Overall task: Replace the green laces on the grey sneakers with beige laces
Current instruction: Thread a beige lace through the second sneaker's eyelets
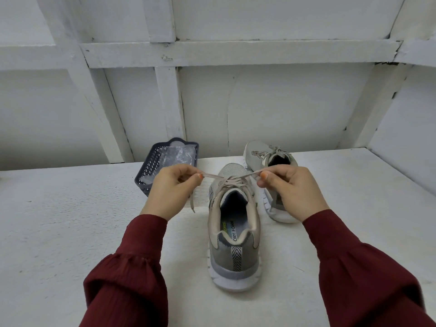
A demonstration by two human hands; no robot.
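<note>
A grey sneaker (233,234) stands upright in the middle of the white table, heel toward me, threaded with a beige lace (232,181). My left hand (173,190) pinches the lace's left side and holds it out to the left; a loose end hangs below this hand. My right hand (289,188) pinches the right side and holds it out to the right. The lace runs taut between both hands over the tongue. A second grey sneaker (264,154) sits behind and to the right, laced in beige with a bow, partly hidden by my right hand.
A dark blue plastic basket (151,168) holding clear plastic wrapping stands at the back left, just behind my left hand. The white table (70,232) ends at a white panelled wall (283,109) behind the shoes.
</note>
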